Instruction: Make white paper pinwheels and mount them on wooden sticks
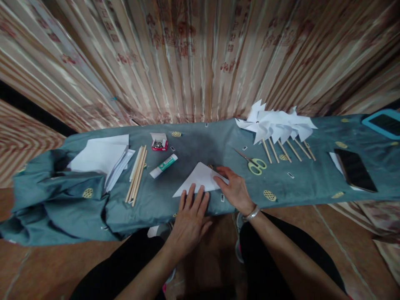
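Observation:
A white sheet of paper point(200, 180), folded into a triangle, lies on the cloth-covered table in front of me. My left hand point(191, 216) rests along its near edge with fingers stretched out and apart. At the right corner of the triangle, my right hand point(235, 189) has thumb and forefinger closed on the paper. Just beyond the right hand are scissors point(254, 165) with light green handles. A glue stick point(163, 166) lies to the left of the paper, and behind it stands a small red box point(159, 142) of metal pins or tacks.
Several wooden sticks point(136, 177) and a stack of white paper point(101, 156) lie on the left. Paper pinwheels point(276, 125) on sticks line the back right. Farther right are a dark phone point(356, 170) and a blue-framed object point(384, 123). A curtain point(200, 62) hangs behind the table.

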`<state>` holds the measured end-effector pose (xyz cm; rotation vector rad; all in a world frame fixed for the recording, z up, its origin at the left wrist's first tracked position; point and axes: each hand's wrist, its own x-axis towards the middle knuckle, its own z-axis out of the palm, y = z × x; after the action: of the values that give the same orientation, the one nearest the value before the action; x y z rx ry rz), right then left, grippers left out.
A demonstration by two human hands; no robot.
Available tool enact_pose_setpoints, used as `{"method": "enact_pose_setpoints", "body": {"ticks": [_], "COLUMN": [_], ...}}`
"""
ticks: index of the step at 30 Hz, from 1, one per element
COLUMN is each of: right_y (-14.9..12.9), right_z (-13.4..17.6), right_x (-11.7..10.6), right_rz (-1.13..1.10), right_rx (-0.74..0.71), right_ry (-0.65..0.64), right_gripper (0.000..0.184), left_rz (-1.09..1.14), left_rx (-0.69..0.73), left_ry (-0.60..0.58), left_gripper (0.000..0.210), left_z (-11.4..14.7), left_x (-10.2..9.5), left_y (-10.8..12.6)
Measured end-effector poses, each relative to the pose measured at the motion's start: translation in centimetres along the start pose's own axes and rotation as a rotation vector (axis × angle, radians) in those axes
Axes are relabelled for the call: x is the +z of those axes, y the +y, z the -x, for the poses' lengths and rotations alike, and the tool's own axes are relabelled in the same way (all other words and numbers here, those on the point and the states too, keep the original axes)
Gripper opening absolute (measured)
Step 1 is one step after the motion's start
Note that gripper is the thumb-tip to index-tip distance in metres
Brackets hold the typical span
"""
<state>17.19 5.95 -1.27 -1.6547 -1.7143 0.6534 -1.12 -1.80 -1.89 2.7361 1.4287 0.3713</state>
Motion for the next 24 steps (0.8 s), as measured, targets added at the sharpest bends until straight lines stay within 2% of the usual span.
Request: {"method": "enact_pose_setpoints", "body": {"ticks": [16,21,24], "right_y": [0.24,0.36,0.15], "right_z": [-0.44,-0.19,0.31], "right_x": [0.6,0.61,0.61], "right_rz": [0.037,0.13,0.228], "right_rx": [-0.055,-0.137,-0.217], "right_ry": [-0.001,0.004,0.016], "right_gripper": [0.03,0.033,0.042], "left_rz": [-0.009,-0.001,-0.009], "left_rx": [-0.027,-0.018,-0.028], "left_ry": [-0.057,-0.059,-0.072], "left_gripper": [0.072,0.075,0.074], "left_z": [0.16,0.07,0.01], "left_x": [0.02,0.13,0.06], "left_y": [0.34,0.23,0.29]}}
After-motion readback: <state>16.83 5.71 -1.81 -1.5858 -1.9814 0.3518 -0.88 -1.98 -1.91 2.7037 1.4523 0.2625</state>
